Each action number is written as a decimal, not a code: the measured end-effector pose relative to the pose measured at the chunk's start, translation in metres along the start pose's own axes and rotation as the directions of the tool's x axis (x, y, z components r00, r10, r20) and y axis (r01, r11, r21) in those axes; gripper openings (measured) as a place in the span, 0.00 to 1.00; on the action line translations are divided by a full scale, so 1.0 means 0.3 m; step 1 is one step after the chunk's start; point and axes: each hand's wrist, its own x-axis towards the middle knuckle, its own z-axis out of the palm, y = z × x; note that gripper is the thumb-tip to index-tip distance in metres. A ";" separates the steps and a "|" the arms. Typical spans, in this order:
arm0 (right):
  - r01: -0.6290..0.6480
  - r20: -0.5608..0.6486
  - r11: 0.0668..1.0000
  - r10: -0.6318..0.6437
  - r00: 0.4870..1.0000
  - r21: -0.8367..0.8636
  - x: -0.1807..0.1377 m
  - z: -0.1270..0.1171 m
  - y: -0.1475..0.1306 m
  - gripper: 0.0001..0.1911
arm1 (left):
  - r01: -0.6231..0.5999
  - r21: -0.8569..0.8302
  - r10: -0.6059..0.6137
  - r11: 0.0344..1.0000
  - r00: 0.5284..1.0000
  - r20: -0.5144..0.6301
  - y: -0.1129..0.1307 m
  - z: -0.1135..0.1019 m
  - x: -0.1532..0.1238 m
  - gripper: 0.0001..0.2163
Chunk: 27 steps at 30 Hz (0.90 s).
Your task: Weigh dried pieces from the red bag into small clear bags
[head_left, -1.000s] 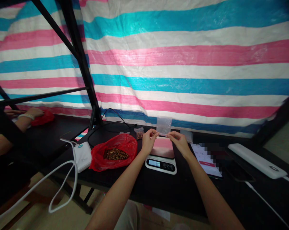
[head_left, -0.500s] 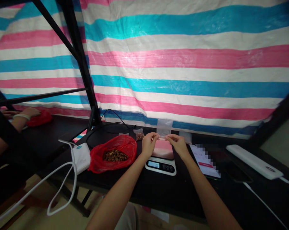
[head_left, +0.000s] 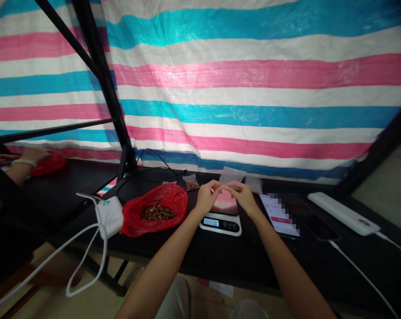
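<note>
Both my hands are raised over a small white kitchen scale (head_left: 220, 223) with a pink top. My left hand (head_left: 207, 196) and my right hand (head_left: 242, 196) each pinch the lower edge of a small clear plastic bag (head_left: 232, 176), fingertips close together. The bag stands up behind my fingers and looks empty. To the left of the scale lies an open red plastic bag (head_left: 156, 208) holding brown nuts or seeds. A small filled clear packet (head_left: 190, 182) lies behind it on the black table (head_left: 203, 252).
A white device (head_left: 109, 215) with a looping white cable sits left of the red bag. Papers (head_left: 278, 215), a dark phone (head_left: 318, 227) and a long white power strip (head_left: 341, 213) lie to the right. Another person's hand (head_left: 29, 155) rests by a red bag at far left. A striped tarp hangs behind.
My hands have come closer together on the clear bag's edge, and the bag has tilted a little lower. The view has shifted slightly.
</note>
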 end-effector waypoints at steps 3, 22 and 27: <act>-0.016 0.011 0.999 0.017 1.000 -0.039 0.005 -0.009 0.011 0.18 | -0.004 0.039 0.005 0.999 1.000 -0.018 0.002 0.001 -0.003 0.10; 0.002 -0.039 0.985 -0.009 0.999 -0.171 -0.006 0.003 0.017 0.17 | 0.007 0.077 -0.014 0.997 0.997 0.081 -0.002 -0.025 0.010 0.11; 0.027 0.015 0.994 -0.026 1.000 -0.108 -0.009 0.009 0.007 0.17 | 0.043 0.004 -0.043 0.999 0.993 0.111 -0.011 -0.025 0.011 0.11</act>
